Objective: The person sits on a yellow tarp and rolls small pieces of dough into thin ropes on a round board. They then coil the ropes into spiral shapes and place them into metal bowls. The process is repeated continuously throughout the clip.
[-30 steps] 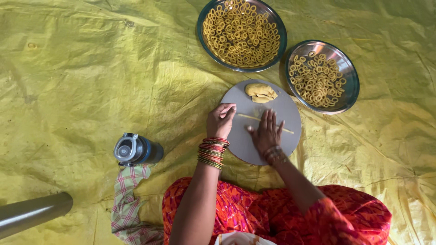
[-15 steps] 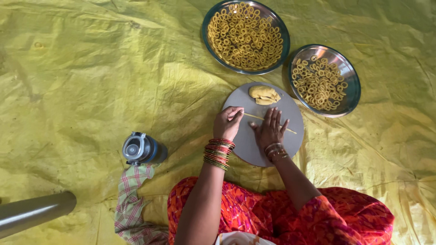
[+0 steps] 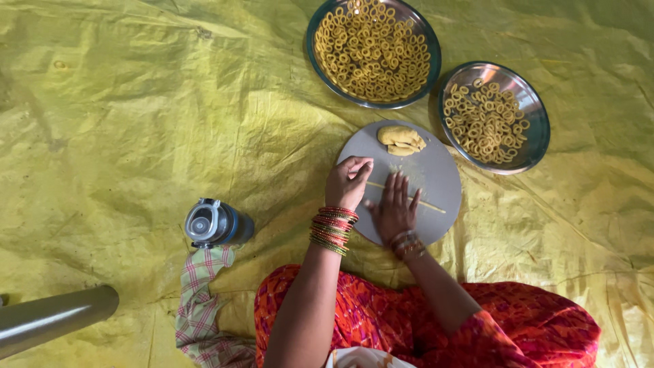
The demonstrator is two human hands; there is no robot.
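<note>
1. The right hand lies flat, fingers spread, pressing a thin dough strand on the round board at centre frame.
2. The left hand pinches the strand's left end.
3. A dough lump sits at the board's top edge.
4. Two steel plates of rings lie above: the large plate and the small plate.
5. A bottle lies at lower left.

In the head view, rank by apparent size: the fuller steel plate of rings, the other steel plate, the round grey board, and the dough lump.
1. Round grey board and fuller plate: too close to rank, and hands cover part of the board.
2. Other steel plate, somewhat smaller.
3. Dough lump, clearly smallest.
</note>
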